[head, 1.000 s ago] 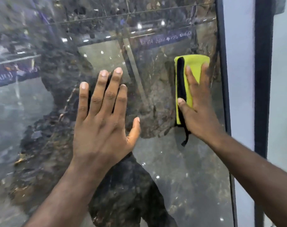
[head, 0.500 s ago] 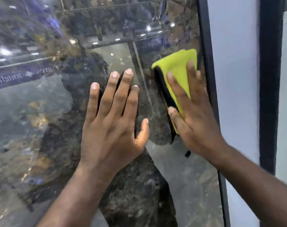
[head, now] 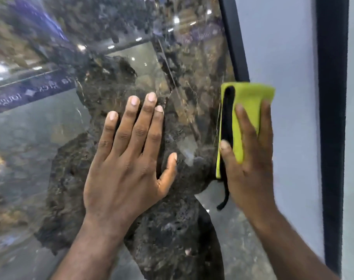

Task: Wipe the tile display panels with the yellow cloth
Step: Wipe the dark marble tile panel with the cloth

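Yellow cloth point(head: 250, 98) stands vertical (black edge left) under right hand point(head: 251, 168).

Left hand point(head: 123, 168), right hand point(head: 251, 168): both bare
Short, trimmed nails; forearms point(head: 95, 245) uncovered as far as they show.

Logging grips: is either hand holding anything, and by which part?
Right hand presses the cloth flat on the panel, fingers straight over its face, not gripping. Left hand lies bare on the panel.

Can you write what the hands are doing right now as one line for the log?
left hand: flat on dark tile panel | right hand: presses yellow cloth at panel's right edge, across black frame
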Action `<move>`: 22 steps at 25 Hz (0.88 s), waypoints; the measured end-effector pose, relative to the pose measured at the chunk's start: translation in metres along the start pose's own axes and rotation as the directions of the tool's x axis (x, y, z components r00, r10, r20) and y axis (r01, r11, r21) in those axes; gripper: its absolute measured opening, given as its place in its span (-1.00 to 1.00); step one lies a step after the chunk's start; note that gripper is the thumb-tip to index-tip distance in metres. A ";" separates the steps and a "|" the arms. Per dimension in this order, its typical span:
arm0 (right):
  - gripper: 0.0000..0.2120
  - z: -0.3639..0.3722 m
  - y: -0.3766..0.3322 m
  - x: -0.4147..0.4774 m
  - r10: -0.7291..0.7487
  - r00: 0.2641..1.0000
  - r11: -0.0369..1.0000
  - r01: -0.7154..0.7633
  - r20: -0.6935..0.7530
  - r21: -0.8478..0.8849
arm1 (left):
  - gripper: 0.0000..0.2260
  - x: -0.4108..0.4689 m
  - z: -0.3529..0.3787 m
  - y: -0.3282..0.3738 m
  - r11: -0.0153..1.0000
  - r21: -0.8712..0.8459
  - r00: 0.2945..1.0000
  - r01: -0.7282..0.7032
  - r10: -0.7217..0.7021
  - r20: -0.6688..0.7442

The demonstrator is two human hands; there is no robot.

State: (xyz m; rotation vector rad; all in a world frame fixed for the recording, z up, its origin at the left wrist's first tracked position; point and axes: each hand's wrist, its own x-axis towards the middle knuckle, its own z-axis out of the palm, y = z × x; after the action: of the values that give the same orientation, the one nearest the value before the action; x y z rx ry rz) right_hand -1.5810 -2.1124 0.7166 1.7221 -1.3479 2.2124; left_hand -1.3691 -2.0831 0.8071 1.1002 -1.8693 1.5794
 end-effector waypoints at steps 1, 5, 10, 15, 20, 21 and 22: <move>-0.37 0.006 -0.002 -0.026 0.048 0.998 0.999 -0.048 0.029 -0.011 | -0.29 -0.001 0.000 0.001 1.000 -0.003 1.000 0.004 -0.004 -0.001; -0.36 0.006 -0.004 -0.028 -0.113 0.974 0.991 0.124 0.197 -0.047 | -0.29 -0.001 0.001 0.002 1.000 -0.018 1.000 -0.010 0.010 -0.005; -0.31 -0.004 0.021 -0.034 0.153 0.988 0.988 -0.154 0.018 0.026 | -0.31 -0.005 0.001 0.001 1.000 -0.001 1.000 -0.020 0.020 -0.022; -0.15 -0.015 0.005 -0.057 0.024 0.929 1.000 -0.017 0.370 -0.022 | -0.35 -0.006 0.001 0.002 0.999 -0.032 0.997 -0.008 0.006 -0.073; -0.15 -0.035 0.021 -0.045 0.153 0.971 0.988 -0.146 0.185 -0.052 | -0.42 -0.010 0.004 0.002 0.998 -0.058 0.992 -0.016 0.009 -0.126; -0.15 -0.029 0.015 -0.050 0.127 0.972 0.992 -0.123 0.198 -0.030 | -0.44 -0.009 0.003 0.002 0.998 -0.056 0.990 -0.023 0.015 -0.138; -0.14 -0.025 0.010 -0.053 0.080 0.968 0.997 -0.076 0.239 -0.026 | -0.45 -0.008 0.003 0.002 0.998 -0.056 0.990 -0.027 0.019 -0.142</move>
State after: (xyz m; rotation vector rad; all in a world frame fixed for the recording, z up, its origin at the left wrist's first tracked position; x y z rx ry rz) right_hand -1.5848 -2.0787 0.6677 2.0188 -1.5007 2.0772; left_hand -1.3652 -2.0836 0.7991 0.9198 -1.8275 1.5636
